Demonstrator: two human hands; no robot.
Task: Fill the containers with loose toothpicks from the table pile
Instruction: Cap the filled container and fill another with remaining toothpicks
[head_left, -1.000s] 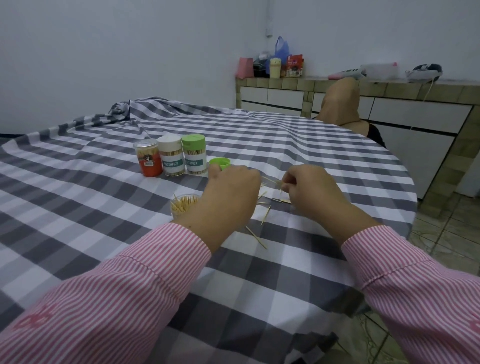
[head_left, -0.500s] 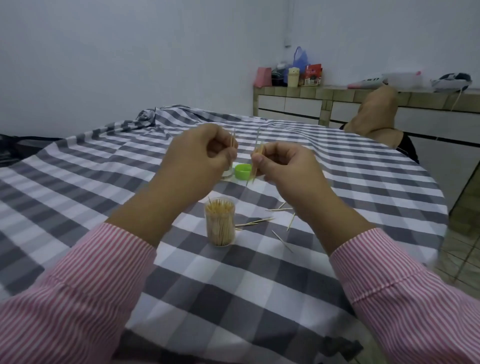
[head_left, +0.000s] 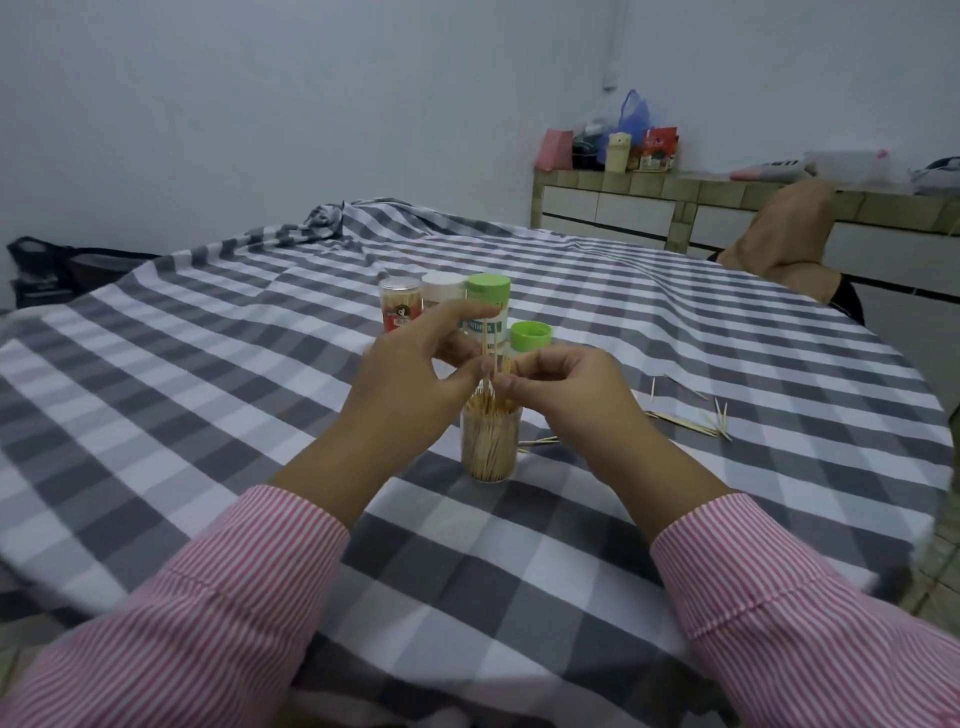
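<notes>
Standing upright: four toothpick containers (head_left: 491, 441), one open.

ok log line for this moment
both hands: left hand, right hand pinch toothpicks | above open container | loose toothpicks remain

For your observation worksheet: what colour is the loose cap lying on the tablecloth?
Bright green: the loose cap, seen in the head view.

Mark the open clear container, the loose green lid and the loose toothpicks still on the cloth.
open clear container (head_left: 491, 449): head view, on its toothpick-filled wall.
loose green lid (head_left: 530, 335): head view, on its side wall.
loose toothpicks (head_left: 685, 422): head view, on the scattered pile right of the container.
</notes>
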